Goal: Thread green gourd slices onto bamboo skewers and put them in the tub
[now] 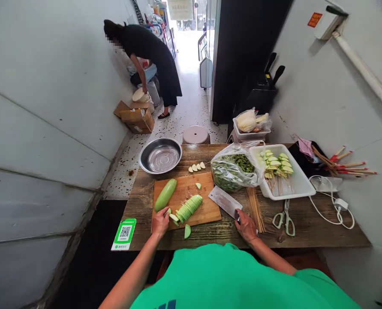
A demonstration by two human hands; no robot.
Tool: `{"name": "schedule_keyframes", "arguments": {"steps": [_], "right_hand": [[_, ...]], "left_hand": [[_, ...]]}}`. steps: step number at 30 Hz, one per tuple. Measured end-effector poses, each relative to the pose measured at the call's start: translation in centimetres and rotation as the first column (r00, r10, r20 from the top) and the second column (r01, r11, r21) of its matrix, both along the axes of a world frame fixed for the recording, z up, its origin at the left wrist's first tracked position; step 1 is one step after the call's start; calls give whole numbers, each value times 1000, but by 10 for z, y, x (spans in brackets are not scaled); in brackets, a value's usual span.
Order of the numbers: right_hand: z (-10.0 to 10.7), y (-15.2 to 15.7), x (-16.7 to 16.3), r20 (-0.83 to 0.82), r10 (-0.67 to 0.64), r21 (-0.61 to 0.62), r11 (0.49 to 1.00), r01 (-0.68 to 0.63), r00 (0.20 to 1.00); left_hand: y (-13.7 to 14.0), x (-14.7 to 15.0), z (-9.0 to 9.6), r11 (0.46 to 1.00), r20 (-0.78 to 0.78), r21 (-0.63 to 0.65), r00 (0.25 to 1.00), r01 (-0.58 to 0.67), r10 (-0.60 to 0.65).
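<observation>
My left hand (160,222) is at the lower left of the wooden cutting board (210,210), its fingers closed on a pale green zucchini slice (169,211). Beside it a row of cut zucchini slices (190,207) leans together on the board. A whole zucchini (165,194) lies just beyond my left hand. My right hand (246,226) grips the handle of a cleaver (224,201), whose blade rests flat with its far end at the board's right edge. One loose zucchini piece (187,231) sits at the board's near edge, another (198,186) farther up.
A steel basin (160,156), a bag of green pods (236,169), wooden skewers (255,208), scissors (285,219) and a white tray (302,180) of skewered slices stand on the table. A QR card (124,234) is at the left edge. Beyond, a person (152,51) bends over a bucket.
</observation>
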State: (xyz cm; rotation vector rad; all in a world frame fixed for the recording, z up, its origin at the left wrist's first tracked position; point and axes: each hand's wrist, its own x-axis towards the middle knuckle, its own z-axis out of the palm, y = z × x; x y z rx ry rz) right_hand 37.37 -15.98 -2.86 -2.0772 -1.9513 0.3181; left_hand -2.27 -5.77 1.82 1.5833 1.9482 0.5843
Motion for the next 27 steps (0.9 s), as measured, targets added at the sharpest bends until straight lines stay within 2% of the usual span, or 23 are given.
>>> {"name": "schedule_keyframes", "arguments": {"steps": [4,11,16,19,21,24,27], "right_hand": [[6,2,0,40,8,-40,999,-7,999],[17,5,-2,82,7,-72,997,-1,997],[22,8,1,90,54,-70,996,-48,994],[37,13,-6,147,76,-38,997,-72,986],[50,20,-20,148,187,-24,982,-185,971],[64,34,-57,101,463,-48,886,-461,880],[66,49,-104,97,748,-59,663,-746,657]], "left_hand": [[0,0,-2,998,44,35,997,54,-55],[-8,3,2,958,44,124,963,257,-264],[-34,16,11,907,-107,100,911,409,-399],[-51,28,13,898,-225,109,890,427,-396],[-60,34,10,896,-248,152,894,417,-373],[-65,37,3,907,-194,196,921,373,-337],[-64,31,-3,911,-144,183,927,370,-347]]}}
